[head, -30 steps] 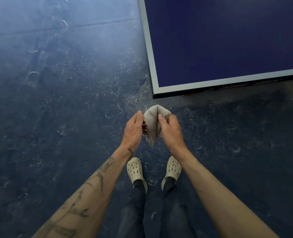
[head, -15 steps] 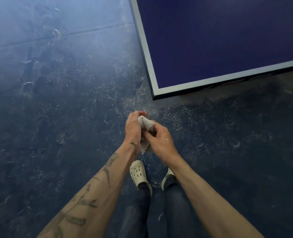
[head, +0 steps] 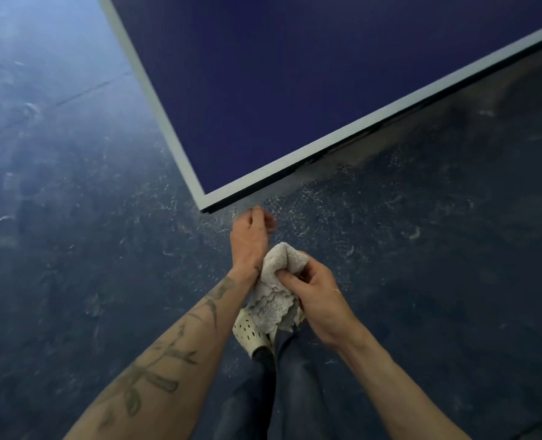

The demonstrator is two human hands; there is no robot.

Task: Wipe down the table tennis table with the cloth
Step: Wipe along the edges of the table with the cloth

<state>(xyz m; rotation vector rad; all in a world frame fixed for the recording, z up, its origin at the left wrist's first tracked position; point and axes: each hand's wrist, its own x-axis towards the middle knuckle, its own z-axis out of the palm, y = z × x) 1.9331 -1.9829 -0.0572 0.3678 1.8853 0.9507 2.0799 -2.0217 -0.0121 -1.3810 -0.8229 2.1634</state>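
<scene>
A dark blue table tennis table (head: 310, 74) with a white edge line fills the upper middle and right, its near corner pointing at me. My right hand (head: 318, 295) grips a bunched grey-white cloth (head: 276, 290) in front of my legs, below that corner. My left hand (head: 250, 236) is just beyond the cloth, close under the table corner, fingers loosely curled and blurred, holding nothing that I can see. Neither hand touches the table.
The floor (head: 73, 217) is dark blue, scuffed and dusty with pale marks. My legs in dark trousers and a cream perforated clog (head: 250, 335) show below the hands.
Both hands held the cloth together earlier. Now my left hand has let go and moved forward toward the table corner, the cloth stays in my right hand. The view has tilted and moved closer.
</scene>
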